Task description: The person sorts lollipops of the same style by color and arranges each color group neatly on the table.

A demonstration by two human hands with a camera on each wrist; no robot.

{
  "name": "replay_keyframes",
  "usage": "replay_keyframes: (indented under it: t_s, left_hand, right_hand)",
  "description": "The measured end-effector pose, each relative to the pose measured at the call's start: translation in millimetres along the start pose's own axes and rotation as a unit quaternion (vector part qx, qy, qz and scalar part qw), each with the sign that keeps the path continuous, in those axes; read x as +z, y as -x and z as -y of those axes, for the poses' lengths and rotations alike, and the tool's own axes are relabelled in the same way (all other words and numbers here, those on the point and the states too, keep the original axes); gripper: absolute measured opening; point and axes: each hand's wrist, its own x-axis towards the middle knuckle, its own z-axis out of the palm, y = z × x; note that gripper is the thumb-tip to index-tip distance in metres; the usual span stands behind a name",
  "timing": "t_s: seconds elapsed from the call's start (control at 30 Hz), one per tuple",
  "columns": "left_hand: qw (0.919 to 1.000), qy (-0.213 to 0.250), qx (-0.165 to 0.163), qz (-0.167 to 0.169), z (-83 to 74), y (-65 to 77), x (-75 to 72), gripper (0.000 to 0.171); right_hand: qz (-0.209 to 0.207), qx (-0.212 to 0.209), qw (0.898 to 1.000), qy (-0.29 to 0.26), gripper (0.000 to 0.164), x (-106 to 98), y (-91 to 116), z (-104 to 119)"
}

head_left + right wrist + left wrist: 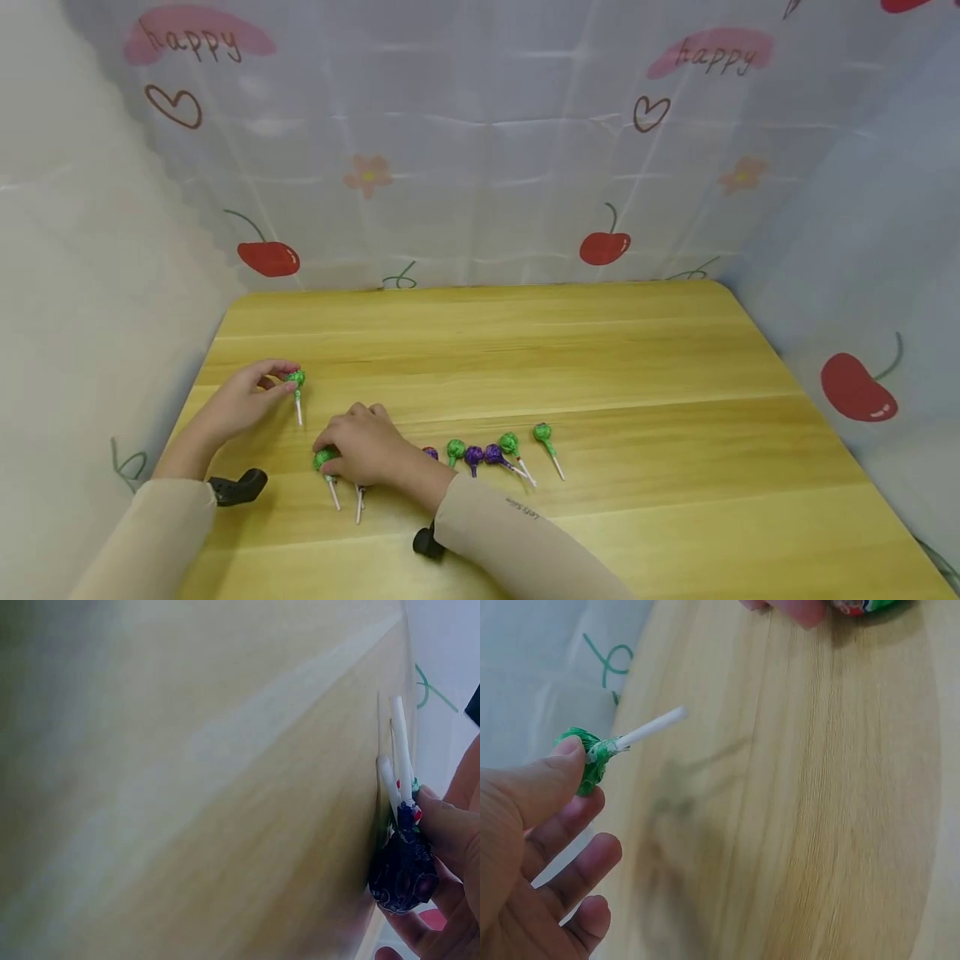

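Observation:
My left hand [251, 400] pinches the green-wrapped head of a lollipop [297, 379] between thumb and forefinger. Its white stick [652, 726] points away from the fingers in the left wrist view, and a shadow falls on the wood beside it. My right hand [367, 446] curls its thumb and fingers around the head of another green lollipop [324, 458], low over the table. Beside that hand, a dark purple lollipop [405, 874] shows in the right wrist view, largely covering the green one. Two white sticks [359, 504] stick out below the right palm; their heads are hidden in the head view.
Right of my right forearm lie several lollipops: a green one [456, 450], purple ones [473, 457] and a green one [543, 433] at the row's end. They lie on a wooden table [637, 358]. A patterned curtain [480, 167] hangs behind it.

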Motion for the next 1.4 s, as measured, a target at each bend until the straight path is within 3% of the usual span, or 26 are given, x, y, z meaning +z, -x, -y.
replay_keyframes:
  t_s: [0.23,0.5,0.83,1.4]
  left_hand:
    - [0.9996,0.020,-0.017,0.011,9.7,-12.4,10.2,0.043]
    - [1.0000,0.000,0.005,0.003,8.8,-21.0,21.7,0.036]
    - [0.9999,-0.002,-0.016,-0.002,7.8,-20.7,29.3,0.037]
    - [0.9996,-0.002,-0.028,-0.006,9.4,-21.9,30.0,0.040]
  right_hand:
    - [-0.001,-0.003,1.000,0.007,0.026,2.7,-1.6,1.9]
    - [-0.001,-0.001,1.000,0.006,0.026,0.7,-1.0,1.4]
    - [0.000,-0.003,1.000,0.001,0.025,-0.5,0.6,1.7]
    - [-0.007,0.000,1.000,-0.006,0.024,0.0,1.6,0.9]
